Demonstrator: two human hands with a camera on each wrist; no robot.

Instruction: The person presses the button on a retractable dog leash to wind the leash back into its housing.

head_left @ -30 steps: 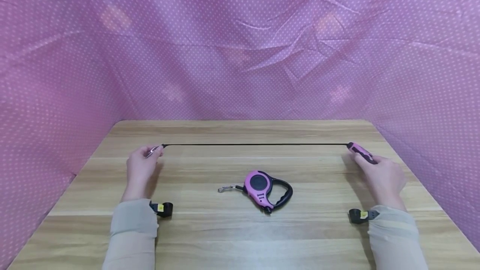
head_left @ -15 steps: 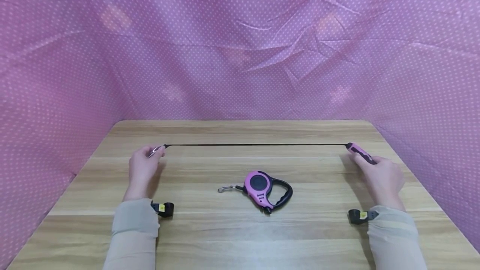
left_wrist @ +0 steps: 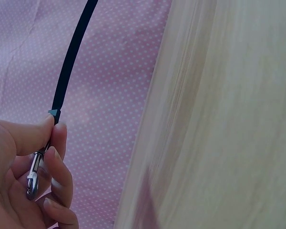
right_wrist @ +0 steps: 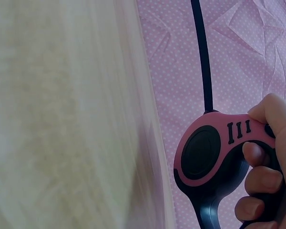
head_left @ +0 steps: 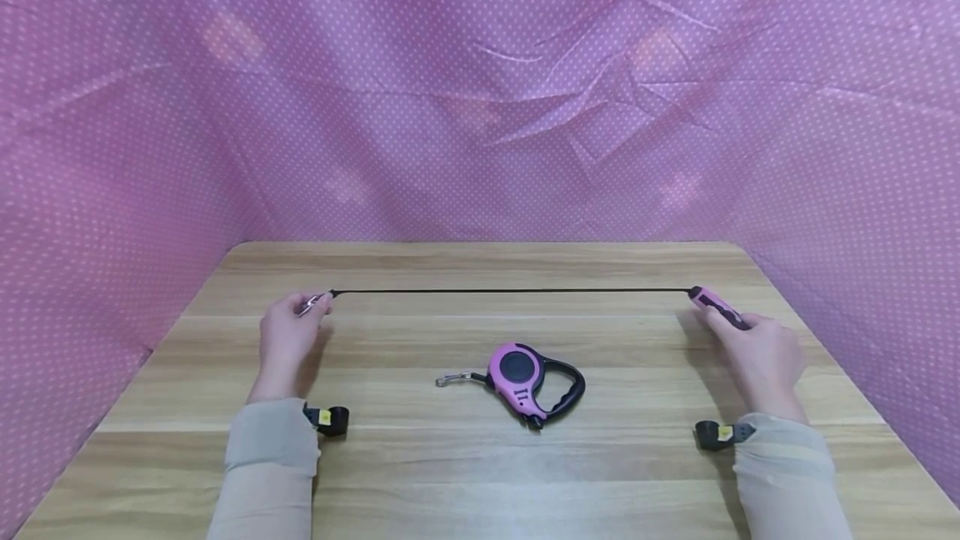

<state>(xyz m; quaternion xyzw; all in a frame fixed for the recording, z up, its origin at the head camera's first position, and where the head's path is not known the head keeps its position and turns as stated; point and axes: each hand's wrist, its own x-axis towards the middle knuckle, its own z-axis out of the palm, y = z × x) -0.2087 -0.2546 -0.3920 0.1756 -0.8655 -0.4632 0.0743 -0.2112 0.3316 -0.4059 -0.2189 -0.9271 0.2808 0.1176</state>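
Observation:
My right hand [head_left: 761, 357] grips the black handle of a pink and black retractable dog leash [right_wrist: 224, 129], fingers wrapped round it and thumb along the top in the right wrist view. From its casing a black strap [head_left: 510, 291] runs straight across to my left hand [head_left: 288, 340]. There the thumb and index finger pinch the strap's end by the silver snap hook [left_wrist: 33, 176], which hangs down against the palm. A second pink and black retractable leash [head_left: 517, 382] lies on the table between the hands, its metal clip [head_left: 453, 377] pointing left and its handle to the right.
The wood-grain table [head_left: 480, 490] reaches back to a pink dotted cloth [head_left: 480, 107] hung behind and at both sides. Each wrist wears a black camera mount with a yellow mark, such as the left mount [head_left: 330, 419].
Both hands have come slightly nearer each other, the left moving a little right and the right a little left, so the stretched strap is shorter. The leash on the table stays put.

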